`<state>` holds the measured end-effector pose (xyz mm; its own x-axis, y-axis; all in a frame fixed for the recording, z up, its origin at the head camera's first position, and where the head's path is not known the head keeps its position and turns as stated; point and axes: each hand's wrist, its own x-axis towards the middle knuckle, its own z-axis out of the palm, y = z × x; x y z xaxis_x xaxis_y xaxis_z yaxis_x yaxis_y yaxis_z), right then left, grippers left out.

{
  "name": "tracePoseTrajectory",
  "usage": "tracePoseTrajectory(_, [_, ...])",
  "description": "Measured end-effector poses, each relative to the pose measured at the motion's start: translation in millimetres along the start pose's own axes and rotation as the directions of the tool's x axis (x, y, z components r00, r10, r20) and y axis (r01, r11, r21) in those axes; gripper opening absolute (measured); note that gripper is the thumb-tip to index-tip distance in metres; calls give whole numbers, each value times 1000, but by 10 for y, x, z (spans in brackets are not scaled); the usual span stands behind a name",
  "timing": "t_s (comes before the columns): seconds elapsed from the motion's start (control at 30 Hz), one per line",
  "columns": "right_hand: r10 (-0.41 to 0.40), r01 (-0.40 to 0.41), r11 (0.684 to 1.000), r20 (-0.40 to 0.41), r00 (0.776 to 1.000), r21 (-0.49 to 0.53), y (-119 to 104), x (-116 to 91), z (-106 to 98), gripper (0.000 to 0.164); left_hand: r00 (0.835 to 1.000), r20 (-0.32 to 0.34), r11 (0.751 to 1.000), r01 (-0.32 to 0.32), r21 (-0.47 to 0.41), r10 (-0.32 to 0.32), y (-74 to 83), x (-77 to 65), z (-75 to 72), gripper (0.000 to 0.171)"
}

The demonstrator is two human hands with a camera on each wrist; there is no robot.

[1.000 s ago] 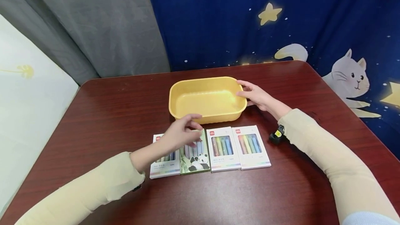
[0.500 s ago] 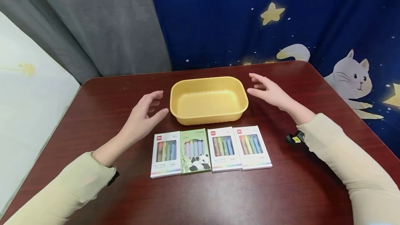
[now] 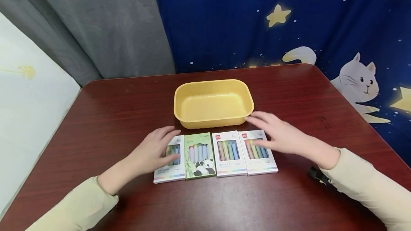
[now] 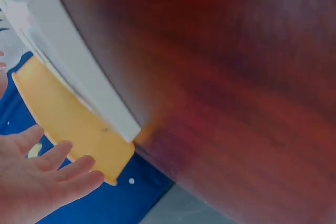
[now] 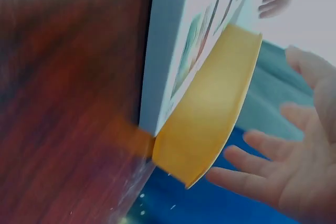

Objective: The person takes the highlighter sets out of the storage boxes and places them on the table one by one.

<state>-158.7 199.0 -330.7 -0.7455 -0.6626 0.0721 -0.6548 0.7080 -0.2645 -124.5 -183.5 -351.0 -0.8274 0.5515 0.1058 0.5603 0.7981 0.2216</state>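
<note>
A row of flat window boxes of colouring sticks lies on the table. My left hand (image 3: 149, 152) overlaps the leftmost white box (image 3: 168, 176) in the head view, its fingers loosely spread. My right hand (image 3: 282, 134) is over the rightmost white box (image 3: 261, 166), thumb and fingers apart. Between these lie a green panda box (image 3: 199, 158) and another white box (image 3: 229, 152). In the left wrist view, the left hand's fingers (image 4: 73, 169) are extended beside a box edge. The right wrist view has the right hand's fingers (image 5: 252, 161) likewise spread, gripping nothing.
A yellow plastic basin (image 3: 213, 120) with nothing in it stands just behind the boxes. The dark red wooden table (image 3: 205, 206) runs back to a blue starry curtain (image 3: 224, 24) and a grey curtain (image 3: 102, 24).
My right hand has let go of the basin's right side and moved toward the rightmost box. The left hand has swung out left of the basin, then come back over the leftmost box.
</note>
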Motion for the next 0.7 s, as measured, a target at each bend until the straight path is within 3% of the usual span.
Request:
tracePoseTrajectory(0.2, [-97,106,993,169,981,-45,-161,-138,156,75,991,133,1000,-9,23,5,73,-105,142,78])
tracePoseTrajectory(0.43, [-106,120,992,281,954,-33,-247,-197,284,72,966,258,1000,11,-22,-5,133,-140,197,90])
tracePoseTrajectory(0.7, [-128,155,985,286,950,-74,-272,-174,328,63,963,270,1000,4,-13,-1,155,-128,202,88])
